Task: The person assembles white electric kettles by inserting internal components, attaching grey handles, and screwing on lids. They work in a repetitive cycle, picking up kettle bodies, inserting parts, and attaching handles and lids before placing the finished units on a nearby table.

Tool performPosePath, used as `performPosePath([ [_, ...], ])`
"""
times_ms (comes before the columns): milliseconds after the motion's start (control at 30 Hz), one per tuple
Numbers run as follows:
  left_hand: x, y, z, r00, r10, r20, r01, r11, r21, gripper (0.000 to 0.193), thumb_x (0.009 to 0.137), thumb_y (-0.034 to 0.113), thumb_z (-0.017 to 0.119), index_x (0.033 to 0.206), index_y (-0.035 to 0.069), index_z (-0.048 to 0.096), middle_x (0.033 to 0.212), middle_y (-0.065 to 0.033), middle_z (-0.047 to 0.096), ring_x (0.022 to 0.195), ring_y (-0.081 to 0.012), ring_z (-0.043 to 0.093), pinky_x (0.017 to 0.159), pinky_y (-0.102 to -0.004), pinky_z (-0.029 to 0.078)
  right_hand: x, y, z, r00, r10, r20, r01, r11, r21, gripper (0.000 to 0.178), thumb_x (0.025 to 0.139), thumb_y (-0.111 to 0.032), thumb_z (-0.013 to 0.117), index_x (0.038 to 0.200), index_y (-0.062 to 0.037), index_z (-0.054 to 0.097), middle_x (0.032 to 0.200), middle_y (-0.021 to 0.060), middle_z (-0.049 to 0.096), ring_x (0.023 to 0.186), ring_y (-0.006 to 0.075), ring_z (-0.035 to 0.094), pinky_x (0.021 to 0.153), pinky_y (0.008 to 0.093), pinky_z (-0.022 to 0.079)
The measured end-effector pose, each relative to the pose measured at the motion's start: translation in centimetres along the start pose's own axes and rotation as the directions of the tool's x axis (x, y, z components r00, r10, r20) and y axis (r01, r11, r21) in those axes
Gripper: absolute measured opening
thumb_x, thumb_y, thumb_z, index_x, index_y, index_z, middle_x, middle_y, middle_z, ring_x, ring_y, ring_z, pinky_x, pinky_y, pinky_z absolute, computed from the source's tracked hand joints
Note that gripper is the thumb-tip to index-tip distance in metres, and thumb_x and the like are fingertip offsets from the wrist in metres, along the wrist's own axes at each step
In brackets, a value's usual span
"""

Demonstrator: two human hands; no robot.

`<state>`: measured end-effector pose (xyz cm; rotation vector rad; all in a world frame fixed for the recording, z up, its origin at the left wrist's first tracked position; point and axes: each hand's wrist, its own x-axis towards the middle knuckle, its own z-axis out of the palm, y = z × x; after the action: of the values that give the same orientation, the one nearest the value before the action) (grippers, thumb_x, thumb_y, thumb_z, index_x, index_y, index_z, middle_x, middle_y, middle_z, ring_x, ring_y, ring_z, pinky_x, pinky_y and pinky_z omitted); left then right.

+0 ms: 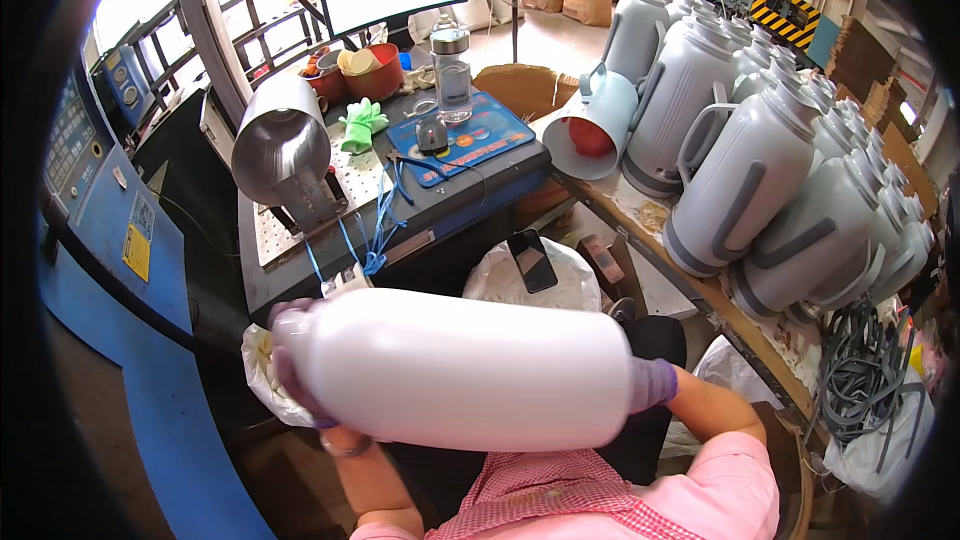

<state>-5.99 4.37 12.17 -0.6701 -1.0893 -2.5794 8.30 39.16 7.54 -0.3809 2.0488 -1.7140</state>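
Across my lap lies a large white vacuum flask body, held sideways between both hands and slightly blurred. My left hand, in a purple-grey glove, is closed round its narrower left end. At the wide right end is my right hand, in a purple glove; its fingers are hidden by the flask body, which it supports. Beyond, on the bench, a shiny metal cylinder sits on a fixture, its open end toward me.
Many grey flasks with handles crowd the right-hand table. A blue mat bears a clear bottle; green gloves lie nearby. A blue machine stands left. A phone rests on a white bag. Grey straps hang right.
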Motion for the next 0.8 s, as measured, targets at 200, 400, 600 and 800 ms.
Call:
performPosePath([
  [200,1.0,3.2,-2.3,0.999,-0.010,0.050,-0.006,0.955,0.295,0.069,0.096,0.053,0.050,0.144,0.004,0.041,0.133,-0.0182,0.054,0.125,-0.0323,0.053,0.104,-0.0468,0.046,1.4,-7.2,0.2,0.824,-0.533,-0.194,0.210,0.605,-0.768,0.070,0.079,-0.027,0.077,0.137,-0.0029,0.049,0.125,0.0166,0.062,0.107,0.0317,0.065,0.086,0.0377,0.056],
  [400,11.5,2.5,-4.9,0.989,0.146,0.034,-0.142,0.849,0.509,0.075,0.097,0.043,0.060,0.152,0.003,0.030,0.147,-0.0253,0.041,0.125,-0.0305,0.054,0.099,-0.0391,0.047,2.8,-3.9,-1.3,0.761,-0.523,-0.384,0.369,0.836,-0.407,0.039,0.092,-0.016,0.063,0.127,0.0003,0.059,0.118,0.0170,0.068,0.104,0.0271,0.069,0.088,0.0361,0.055],
  [600,26.2,1.2,-11.6,0.978,-0.128,-0.166,0.196,0.278,0.940,0.078,0.085,0.038,0.074,0.146,0.002,0.039,0.111,-0.0238,0.066,0.097,-0.0326,0.066,0.089,-0.0361,0.052,5.5,1.0,-10.5,0.539,-0.630,-0.559,0.427,0.776,-0.464,0.041,0.093,-0.021,0.067,0.126,0.0033,0.059,0.122,0.0148,0.066,0.109,0.0214,0.065,0.094,0.0340,0.052],
  [800,31.0,1.1,-16.4,0.896,0.424,-0.135,-0.008,0.318,0.948,0.031,0.090,0.017,0.058,0.116,0.002,0.066,0.089,-0.0148,0.072,0.082,-0.0256,0.069,0.074,-0.0365,0.054,17.0,-12.9,-10.0,0.426,-0.501,-0.754,0.420,0.847,-0.326,0.028,0.098,-0.017,0.060,0.119,0.0017,0.062,0.104,0.0047,0.066,0.094,0.0100,0.058,0.079,0.0261,0.047],
])
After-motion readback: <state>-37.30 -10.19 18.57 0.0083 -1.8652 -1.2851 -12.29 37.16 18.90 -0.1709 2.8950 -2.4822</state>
